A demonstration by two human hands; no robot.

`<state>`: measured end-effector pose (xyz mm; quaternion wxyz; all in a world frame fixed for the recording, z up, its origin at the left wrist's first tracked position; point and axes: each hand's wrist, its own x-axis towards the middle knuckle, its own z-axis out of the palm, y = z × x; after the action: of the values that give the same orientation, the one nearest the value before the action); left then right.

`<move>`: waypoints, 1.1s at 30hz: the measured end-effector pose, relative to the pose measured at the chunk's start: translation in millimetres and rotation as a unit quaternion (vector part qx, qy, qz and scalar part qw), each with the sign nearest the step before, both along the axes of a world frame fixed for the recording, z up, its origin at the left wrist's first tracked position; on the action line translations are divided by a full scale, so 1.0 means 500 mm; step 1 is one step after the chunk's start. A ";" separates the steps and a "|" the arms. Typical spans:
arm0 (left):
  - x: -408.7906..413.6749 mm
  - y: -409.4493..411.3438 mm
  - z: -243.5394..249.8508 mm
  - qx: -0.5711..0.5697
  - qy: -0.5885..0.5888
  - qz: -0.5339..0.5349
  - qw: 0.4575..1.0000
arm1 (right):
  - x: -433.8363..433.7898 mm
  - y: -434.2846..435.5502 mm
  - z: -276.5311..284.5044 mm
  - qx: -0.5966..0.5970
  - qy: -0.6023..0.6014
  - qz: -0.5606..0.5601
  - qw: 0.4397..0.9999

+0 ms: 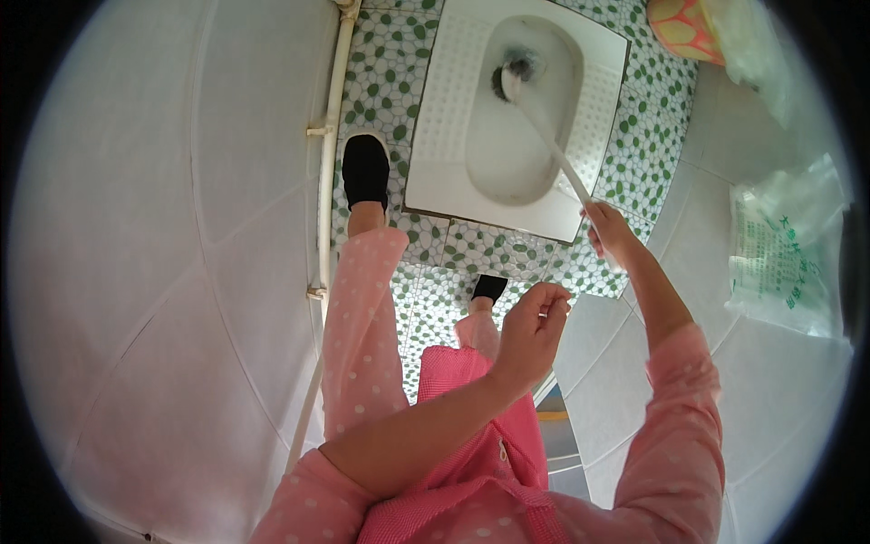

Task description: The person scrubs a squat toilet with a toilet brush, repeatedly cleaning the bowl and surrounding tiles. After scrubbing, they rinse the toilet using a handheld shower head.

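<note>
My right hand [610, 230] is closed around the white handle of a toilet brush [552, 144]. The handle slants up and left across the basin, and the brush's dark-bristled head rests in the white ceramic squat toilet [446, 178], beside the drain hole with water in it. My left hand [537, 333] hovers above the floor in front of my pink apron, its fingers curled; it shows no object, though its palm side is partly hidden. Part of the brush handle's end is hidden behind my right hand.
A white pipe [331, 156] runs along the tiled wall on the left. A patterned bin [683, 30] with a plastic liner stands at the upper right. A clear plastic bag [788, 251] with green writing hangs at the right wall. My feet are on pebble-patterned floor tiles [503, 245].
</note>
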<state>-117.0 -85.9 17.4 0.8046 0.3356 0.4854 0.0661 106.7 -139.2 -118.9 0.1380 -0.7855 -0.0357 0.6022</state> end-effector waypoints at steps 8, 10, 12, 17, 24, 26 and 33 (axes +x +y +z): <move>0.018 -0.022 0.005 0.040 -0.006 -0.022 0.999 | -0.047 -0.199 0.147 0.039 -0.140 0.292 0.945; 0.016 -0.025 0.005 0.034 -0.005 -0.026 0.999 | -0.059 -0.251 0.167 0.053 -0.188 0.320 0.927; 0.010 -0.025 0.004 0.023 -0.005 -0.030 0.999 | -0.051 -0.304 0.185 0.039 -0.227 0.361 0.904; -0.002 -0.032 -0.001 -0.001 -0.016 -0.029 0.999 | 0.055 -0.440 0.226 -0.111 -0.265 0.467 0.836; 0.013 -0.045 -0.002 0.004 -0.027 -0.055 0.998 | -0.028 -0.278 0.093 -0.032 -0.213 0.531 0.820; 0.010 -0.047 -0.006 0.003 -0.027 -0.051 0.998 | -0.019 -0.308 0.090 -0.044 -0.230 0.512 0.826; -0.001 -0.031 0.000 -0.026 -0.014 -0.046 0.999 | 0.059 -0.375 0.194 -0.082 -0.285 0.454 0.840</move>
<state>-117.5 -101.3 17.2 0.8219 0.3355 0.4598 0.0215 136.3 -326.5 -22.0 -0.2327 -0.8267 -0.3767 0.3472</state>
